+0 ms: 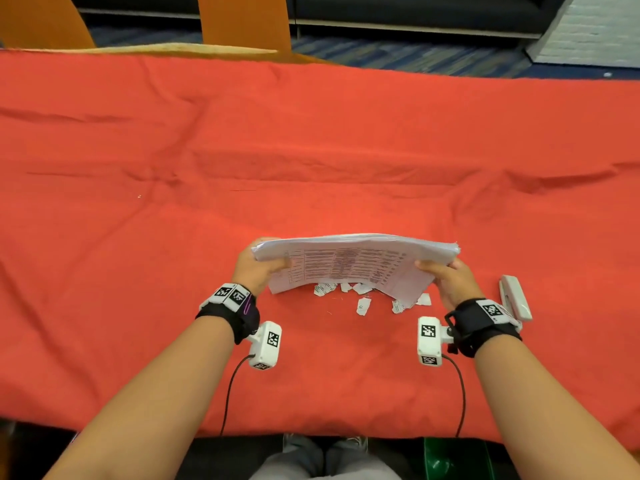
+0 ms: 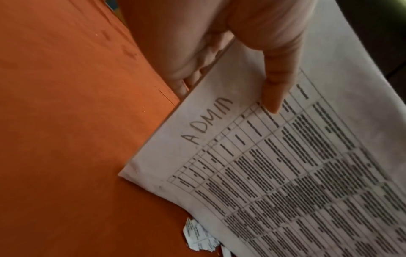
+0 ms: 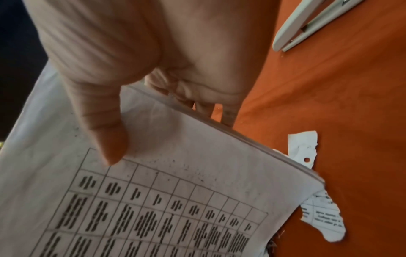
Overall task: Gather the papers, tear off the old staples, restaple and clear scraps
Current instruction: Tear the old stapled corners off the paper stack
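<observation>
A thick stack of printed papers (image 1: 353,263) stands tilted on the red cloth, its lower edge near the table. My left hand (image 1: 258,266) grips its left end, thumb on the top sheet and fingers behind. My right hand (image 1: 448,280) grips the right end the same way. The top sheet (image 2: 285,173) carries a table and the handwritten word ADMIN; its other end (image 3: 153,200) shows in the right wrist view. Several torn paper scraps (image 1: 362,304) lie under and just in front of the stack, some seen as scraps (image 3: 323,220) and a scrap (image 2: 197,238) from the wrists.
A white stapler (image 1: 516,297) lies on the cloth just right of my right wrist, also visible as the stapler (image 3: 307,26). The red tablecloth (image 1: 173,168) covers the table. Orange chairs (image 1: 242,19) stand beyond the far edge.
</observation>
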### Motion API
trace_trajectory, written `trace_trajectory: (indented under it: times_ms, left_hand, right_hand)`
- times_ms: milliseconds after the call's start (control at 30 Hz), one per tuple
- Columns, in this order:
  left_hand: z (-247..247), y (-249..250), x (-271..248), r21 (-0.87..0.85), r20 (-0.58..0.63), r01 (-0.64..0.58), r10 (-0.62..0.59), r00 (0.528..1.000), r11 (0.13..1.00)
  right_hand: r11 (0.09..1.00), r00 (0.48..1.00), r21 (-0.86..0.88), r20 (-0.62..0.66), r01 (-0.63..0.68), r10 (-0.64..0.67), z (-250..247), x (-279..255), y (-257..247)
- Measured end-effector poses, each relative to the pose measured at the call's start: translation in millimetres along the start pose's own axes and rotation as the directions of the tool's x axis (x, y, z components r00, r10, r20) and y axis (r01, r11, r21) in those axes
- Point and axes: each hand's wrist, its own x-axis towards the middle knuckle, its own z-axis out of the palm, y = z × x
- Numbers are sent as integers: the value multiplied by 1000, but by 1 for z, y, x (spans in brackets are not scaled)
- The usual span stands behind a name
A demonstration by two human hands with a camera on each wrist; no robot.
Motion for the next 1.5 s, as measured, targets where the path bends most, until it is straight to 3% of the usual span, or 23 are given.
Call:
trace_trajectory:
  times_ms: [267, 400, 500, 700, 833, 1000, 1333, 1500]
  left_hand:
    - [14, 6, 3, -60, -5, 19, -20, 1000, 998]
    - [-3, 11, 0, -8, 87, -54, 55, 995, 998]
    - [5, 6, -1, -37, 118, -15, 19, 993, 999]
    - [3, 6, 1, -29, 54, -8, 10, 998, 1000]
    - [-1, 1, 2, 4, 58, -16, 16, 998, 1000]
    - [12, 4, 0, -48, 31, 47, -46, 998, 998]
    - [6, 1, -2, -44, 30, 56, -55, 998, 997]
    - [-1, 4, -9, -60, 75, -40, 44, 996, 997]
  right_hand:
    - [999, 999, -11, -8, 41, -41, 16, 3, -6]
    - [992, 993, -102, 102, 67, -57, 1, -3, -13]
    - [997, 989, -71, 148, 13, -3, 13, -7, -10]
    - [1000, 999, -13, 51, -4, 4, 8, -2, -9]
    - [1000, 994, -20, 113, -5, 7, 6, -2, -5]
    - [1000, 998, 29, 69, 9, -11, 19, -1, -8]
    - [998, 997, -55, 73, -7, 11, 13, -2, -7]
    - [991, 994, -118, 96, 61, -50, 7, -5, -16]
